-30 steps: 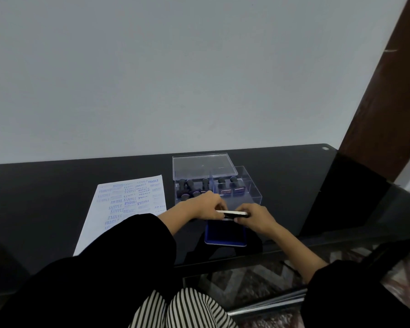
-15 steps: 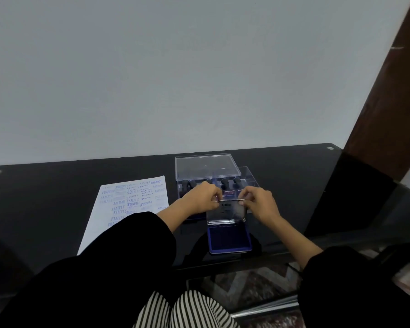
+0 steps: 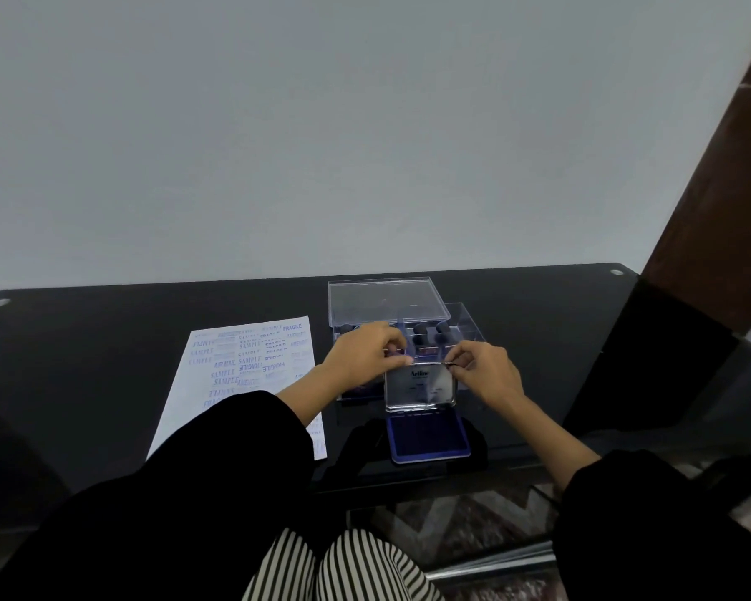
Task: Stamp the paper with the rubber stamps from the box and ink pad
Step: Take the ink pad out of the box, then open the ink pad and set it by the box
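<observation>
Trousers [image 3: 343,566], striped, at the bottom edge, w/ black sleeves [image 3: 170,505] either side; patterned floor [image 3: 473,527] shows thru the glass on the right. The left one covers the near part of the paper [image 3: 252,362], which lies flat on the black glass table [image 3: 83,349], left of the ink pad & printed w/ blue words (SAMPLE, FRAGILE etc.). The ink pad [image 3: 428,442] sits at the table's near edge, centre-right, blue pad face up & exposed. Its lid [image 3: 421,386] stands about upright, lower edge at the pad's far side. At the lid's top corners the left hand [image 3: 363,357] pinches the left one & the right hand [image 3: 484,370] pinches the right one, fingers curled on the rim. Raised lid & both hands block most of the clear box [image 3: 467,323] just behind. Only a few dark rubber stamps [image 3: 439,334] show in its right compartment; the left side is mostly hidden by the left hand. Over the box's far-left part rests the box lid [image 3: 386,301], also clear. Beyond: pale wall [image 3: 321,123], brown wooden post [image 3: 720,188] far right.
</observation>
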